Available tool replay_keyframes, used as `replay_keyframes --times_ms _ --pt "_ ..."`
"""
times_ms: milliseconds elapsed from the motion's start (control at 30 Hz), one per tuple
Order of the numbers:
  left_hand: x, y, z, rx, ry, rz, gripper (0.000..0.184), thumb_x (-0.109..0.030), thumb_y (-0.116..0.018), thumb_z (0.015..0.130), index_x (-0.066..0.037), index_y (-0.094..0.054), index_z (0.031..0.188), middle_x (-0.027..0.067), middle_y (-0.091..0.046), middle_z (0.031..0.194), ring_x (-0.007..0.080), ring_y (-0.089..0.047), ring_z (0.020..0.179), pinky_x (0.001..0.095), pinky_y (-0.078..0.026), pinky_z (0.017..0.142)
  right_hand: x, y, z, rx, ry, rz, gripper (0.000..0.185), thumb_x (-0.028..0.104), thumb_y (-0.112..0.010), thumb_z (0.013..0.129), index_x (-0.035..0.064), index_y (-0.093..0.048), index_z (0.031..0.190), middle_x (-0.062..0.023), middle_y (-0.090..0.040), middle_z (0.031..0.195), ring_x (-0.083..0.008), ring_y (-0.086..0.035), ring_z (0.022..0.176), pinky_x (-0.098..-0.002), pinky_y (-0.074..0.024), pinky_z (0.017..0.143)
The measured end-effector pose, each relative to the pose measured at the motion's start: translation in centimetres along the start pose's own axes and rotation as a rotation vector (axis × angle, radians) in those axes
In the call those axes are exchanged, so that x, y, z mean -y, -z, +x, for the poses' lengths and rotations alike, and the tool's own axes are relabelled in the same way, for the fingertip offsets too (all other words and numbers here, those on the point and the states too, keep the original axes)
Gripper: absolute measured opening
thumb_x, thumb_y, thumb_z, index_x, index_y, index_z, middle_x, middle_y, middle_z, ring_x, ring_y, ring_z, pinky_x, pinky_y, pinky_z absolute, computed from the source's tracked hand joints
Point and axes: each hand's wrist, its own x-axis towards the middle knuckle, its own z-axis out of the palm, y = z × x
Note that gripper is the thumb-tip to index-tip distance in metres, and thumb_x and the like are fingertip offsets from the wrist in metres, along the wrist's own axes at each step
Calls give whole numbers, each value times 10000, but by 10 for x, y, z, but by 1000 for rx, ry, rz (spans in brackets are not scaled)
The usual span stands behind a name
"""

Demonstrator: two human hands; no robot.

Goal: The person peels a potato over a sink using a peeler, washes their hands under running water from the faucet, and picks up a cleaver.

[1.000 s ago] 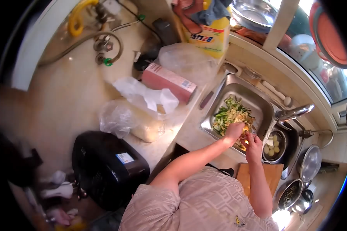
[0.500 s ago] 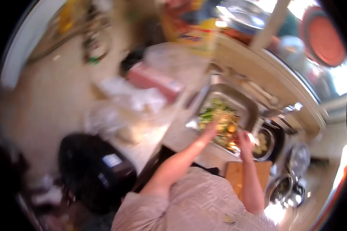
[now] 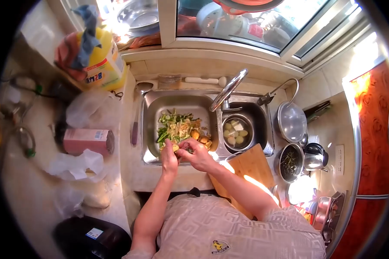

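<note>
Over the front of the left sink basin [image 3: 149, 112], my left hand [image 3: 170, 159] is closed around a yellowish potato [image 3: 175, 147]. Close beside it, my right hand [image 3: 199, 157] grips a small dark, metallic tool [image 3: 188, 149] that looks like a peeler; the fingers hide most of it. Beneath both hands lies a heap of green vegetable scraps and pale peelings [image 3: 177, 125]. Brownish unpeeled potatoes [image 3: 196, 134] sit at the heap's right side. In the right basin, a metal bowl [image 3: 226, 142] holds several pale potatoes [image 3: 236, 126] in what looks like water.
A chrome faucet [image 3: 231, 88] rises between the basins. The wooden cutting board [image 3: 250, 170] lies right of my hands, under my right forearm. Further right are a metal pot [image 3: 291, 162] and a lid [image 3: 292, 123]. A pink box [image 3: 88, 140] and plastic bags stand left.
The view has swung and steadied, so the sink is now centred. My hands, apart over the scraps before, are now close together at the basin's front, with the potato visible in the left.
</note>
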Motion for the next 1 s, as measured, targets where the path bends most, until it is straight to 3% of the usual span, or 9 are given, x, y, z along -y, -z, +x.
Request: replay_keyframes --times_ms 133,200,333,400,533,667,800,867,1000 --pt "-16 20 1 217 255 -329 534 -540 -311 928 -87 -504 721 -31 -407 508 54 -308 364 213 -195 317 -2 2 2 -51 -323 650 207 201 -580 884 12 -513 833 -54 -574 899 -151 -593 783 -305 -530 684" --pt "-18 25 6 223 218 -205 556 -557 -295 924 -83 -531 753 -12 -437 523 57 -328 366 207 -208 322 -3 4 2 -48 -337 666 211 211 -576 888 18 -505 838 -54 -576 899 -155 -600 804 -312 -532 685" --pt "-12 25 10 47 12 202 524 -479 -301 952 -32 -548 834 46 -550 657 131 -508 552 235 -377 482 10 -3 -1 24 -377 518 213 244 -572 891 40 -513 901 -54 -581 912 -157 -604 854 -304 -529 668" --pt "-7 26 11 52 -316 628 444 -399 -324 963 -24 -538 860 46 -569 767 131 -520 671 265 -400 576 3 -3 2 28 -383 547 216 253 -571 892 45 -518 914 -54 -582 914 -156 -602 843 -302 -527 673" --pt "-9 32 6 229 -217 247 369 -339 -332 963 -30 -513 876 23 -528 751 125 -503 702 253 -386 611 1 7 5 123 -556 764 232 283 -574 889 61 -529 937 -52 -583 922 -154 -597 826 -298 -523 692" --pt "-19 30 -2 293 -44 19 356 -376 -302 968 -77 -475 884 -10 -480 628 58 -426 470 187 -316 410 -11 1 4 116 -590 979 234 292 -575 887 74 -528 959 -43 -584 945 -160 -601 837 -288 -521 694" --pt "-18 23 -1 148 40 -181 422 -477 -279 957 -93 -439 886 -25 -436 569 44 -361 397 178 -257 338 0 -6 1 -21 -518 913 247 306 -585 881 69 -543 933 -34 -586 911 -129 -588 824 -272 -514 679" --pt "-6 23 4 -11 45 68 495 -557 -258 928 -92 -426 901 -18 -443 590 54 -382 410 186 -273 336 10 -11 -1 -8 -323 434 258 310 -599 872 56 -557 885 -16 -582 847 -96 -562 773 -261 -508 666" --pt "6 22 10 -2 12 76 498 -563 -246 926 -101 -430 891 -20 -462 641 60 -388 421 208 -300 347 16 -14 1 -17 -258 411 250 260 -610 865 16 -556 858 -26 -568 781 -83 -536 703 -265 -520 671"
